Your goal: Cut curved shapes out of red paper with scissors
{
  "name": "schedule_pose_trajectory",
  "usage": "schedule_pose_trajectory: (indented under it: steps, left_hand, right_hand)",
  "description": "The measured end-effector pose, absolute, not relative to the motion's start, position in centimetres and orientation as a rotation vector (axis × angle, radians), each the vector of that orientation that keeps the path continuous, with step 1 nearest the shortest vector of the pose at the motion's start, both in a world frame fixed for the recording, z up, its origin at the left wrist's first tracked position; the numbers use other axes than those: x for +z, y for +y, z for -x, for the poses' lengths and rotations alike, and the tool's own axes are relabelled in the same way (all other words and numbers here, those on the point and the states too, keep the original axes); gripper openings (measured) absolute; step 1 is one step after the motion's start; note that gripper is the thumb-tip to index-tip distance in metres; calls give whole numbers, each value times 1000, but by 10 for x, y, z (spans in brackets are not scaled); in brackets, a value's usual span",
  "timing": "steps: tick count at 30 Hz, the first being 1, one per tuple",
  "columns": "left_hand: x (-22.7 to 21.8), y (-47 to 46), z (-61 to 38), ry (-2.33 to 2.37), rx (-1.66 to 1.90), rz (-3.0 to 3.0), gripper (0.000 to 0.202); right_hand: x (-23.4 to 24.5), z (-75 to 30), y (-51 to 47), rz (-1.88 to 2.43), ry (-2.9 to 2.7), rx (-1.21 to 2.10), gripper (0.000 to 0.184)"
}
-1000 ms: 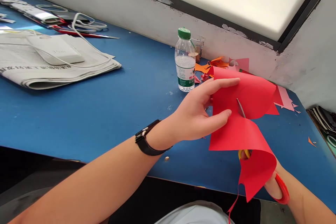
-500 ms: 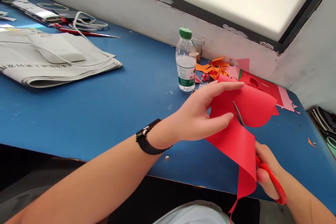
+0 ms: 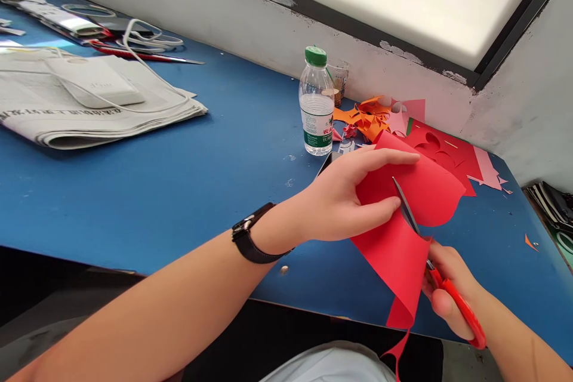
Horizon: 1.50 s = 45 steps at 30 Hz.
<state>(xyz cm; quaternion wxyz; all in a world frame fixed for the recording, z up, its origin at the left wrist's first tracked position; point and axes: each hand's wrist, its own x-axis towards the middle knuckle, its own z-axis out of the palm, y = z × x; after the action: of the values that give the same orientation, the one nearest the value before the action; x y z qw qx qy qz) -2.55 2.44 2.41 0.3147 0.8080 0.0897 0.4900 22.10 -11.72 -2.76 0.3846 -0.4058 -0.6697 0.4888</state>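
My left hand [image 3: 347, 200] pinches a sheet of red paper [image 3: 403, 250] above the blue table [image 3: 179, 179], thumb on the near face and fingers behind. A black watch sits on that wrist. My right hand [image 3: 450, 286] grips red-handled scissors [image 3: 447, 289] at the lower right. The scissor blade [image 3: 405, 206] runs up into the sheet next to my left thumb. Part of the sheet curls down in front of my right hand and a thin red strip dangles below it.
A water bottle with a green cap [image 3: 316, 101] stands behind the paper. Orange, pink and red paper scraps [image 3: 430, 143] lie by the wall. At the left are folded newspapers [image 3: 89, 113] with a white device and cable [image 3: 96, 83] on top, and further scissors [image 3: 147, 57].
The scissors have moved further up into the red sheet, toward my left thumb. The sheet has sunk lower and turned, and my right hand has come out from behind its curl.
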Motion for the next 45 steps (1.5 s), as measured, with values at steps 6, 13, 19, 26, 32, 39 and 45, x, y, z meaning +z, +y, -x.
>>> schedule_pose_trajectory:
  steps: [6, 13, 19, 26, 32, 39, 45]
  left_hand:
    - [27, 22, 25, 294, 1270, -2118, 57]
    - [28, 21, 27, 301, 1275, -2137, 56]
    - [28, 21, 26, 304, 1274, -2139, 56]
    - [27, 22, 27, 292, 1271, -2147, 59]
    - [25, 23, 27, 250, 1299, -2170, 60]
    - [26, 23, 26, 243, 1309, -2186, 60]
    - [29, 20, 27, 295, 1268, -2162, 58]
  right_hand:
    - [-25, -220, -117, 1024, -1729, 1255, 71]
    - [-28, -220, -119, 1055, -1715, 1227, 71]
    - [-30, -219, -118, 1033, -1746, 1165, 66]
    - [-30, -221, -117, 1038, -1814, 1104, 64]
    - [-25, -217, -118, 1028, -1811, 1133, 61]
    - [-29, -220, -117, 1062, -1823, 1071, 47]
    - [-34, -222, -117, 1063, -1804, 1097, 35]
